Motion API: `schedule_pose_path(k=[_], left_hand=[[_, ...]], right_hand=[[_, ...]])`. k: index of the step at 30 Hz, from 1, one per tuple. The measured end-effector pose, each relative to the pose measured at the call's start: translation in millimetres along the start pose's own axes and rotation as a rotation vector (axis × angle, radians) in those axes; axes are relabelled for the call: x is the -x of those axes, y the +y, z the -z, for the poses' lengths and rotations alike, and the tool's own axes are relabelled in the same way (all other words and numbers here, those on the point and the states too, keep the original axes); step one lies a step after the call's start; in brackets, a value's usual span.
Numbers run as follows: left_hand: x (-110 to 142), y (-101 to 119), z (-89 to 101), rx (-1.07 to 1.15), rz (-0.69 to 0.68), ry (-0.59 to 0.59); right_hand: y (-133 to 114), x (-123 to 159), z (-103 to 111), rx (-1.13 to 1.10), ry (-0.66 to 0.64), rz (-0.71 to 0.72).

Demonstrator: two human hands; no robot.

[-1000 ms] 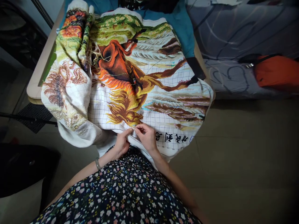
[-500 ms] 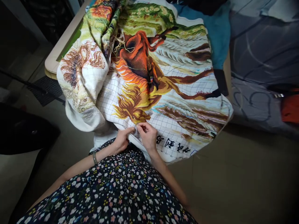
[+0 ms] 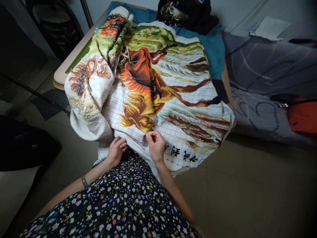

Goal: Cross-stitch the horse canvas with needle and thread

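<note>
A large cross-stitch canvas [image 3: 173, 130], printed with a grid and stitched with a horse [image 3: 141, 114], spreads over the table and hangs toward my lap. My right hand [image 3: 157, 147] pinches thumb and forefinger together at the canvas by the horse's muzzle. Whatever lies in that pinch is too small to make out. Just below the canvas's near edge, my left hand [image 3: 117, 152] has loosely bent fingers, apart from the right hand, with nothing visible in them. Black stitched characters [image 3: 184, 154] lie right of my right hand. Loose yellowish threads [image 3: 127, 59] rest near the horse's body.
The canvas's rolled, bunched part [image 3: 90, 89] hangs at the table's left side. A pale table edge [image 3: 71, 54] shows behind it. Dark cloth [image 3: 188, 15] is heaped at the back over a teal cover [image 3: 214, 43]. At right are a grey patterned surface [image 3: 262, 69] and an orange item [image 3: 303, 115].
My left hand has come away from the canvas edge beside my right hand and moved left and down. The right hand stays pinched at the muzzle. The view has shifted, showing more of the background.
</note>
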State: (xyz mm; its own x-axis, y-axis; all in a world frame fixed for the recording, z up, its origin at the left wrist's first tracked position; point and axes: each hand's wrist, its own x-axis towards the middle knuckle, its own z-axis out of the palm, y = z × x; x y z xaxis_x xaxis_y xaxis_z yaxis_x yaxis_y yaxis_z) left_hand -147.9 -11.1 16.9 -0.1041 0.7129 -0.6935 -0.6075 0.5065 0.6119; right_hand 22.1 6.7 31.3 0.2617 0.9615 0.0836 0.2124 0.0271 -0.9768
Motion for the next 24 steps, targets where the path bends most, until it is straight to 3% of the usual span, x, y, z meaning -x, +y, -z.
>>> schedule_pose_path(k=[2, 3, 6, 8, 10, 12, 14, 18, 24], left_hand=[[-0.7, 2.5, 11.2, -0.077, -0.060, 0.126], [-0.8, 3.9, 15.5, -0.130, -0.156, 0.186], [0.4, 11.0, 19.9, -0.421, -0.687, 0.245], [0.8, 17.8, 13.1, -0.711, -1.072, 0.143], [-1.1, 23.3, -1.4, -0.983, -1.296, -0.100], [-6.0, 24.9, -19.7, -1.170, -1.348, -0.327], [-12.1, 22.2, -35.9, -1.246, -1.343, -0.391], [-19.1, 11.8, -47.6, -1.221, -1.302, -0.340], [-14.2, 5.6, -31.3, -1.182, -1.381, -0.215]], right_hand=[[-1.0, -1.0, 1.2, -0.005, -0.006, 0.000], [-1.4, -1.7, 1.9, 0.001, -0.012, -0.001], [-3.7, -3.7, 3.1, 0.061, -0.029, 0.034], [-6.5, -4.8, 2.6, 0.125, -0.026, 0.105], [-9.8, -5.8, 1.4, 0.173, -0.018, 0.186], [-12.4, -7.4, 0.9, 0.180, -0.020, 0.224], [-13.1, -9.8, 2.3, 0.143, -0.038, 0.191], [-8.8, -15.4, 9.5, 0.031, -0.097, 0.009], [-1.4, -17.2, 12.4, -0.035, -0.110, -0.102]])
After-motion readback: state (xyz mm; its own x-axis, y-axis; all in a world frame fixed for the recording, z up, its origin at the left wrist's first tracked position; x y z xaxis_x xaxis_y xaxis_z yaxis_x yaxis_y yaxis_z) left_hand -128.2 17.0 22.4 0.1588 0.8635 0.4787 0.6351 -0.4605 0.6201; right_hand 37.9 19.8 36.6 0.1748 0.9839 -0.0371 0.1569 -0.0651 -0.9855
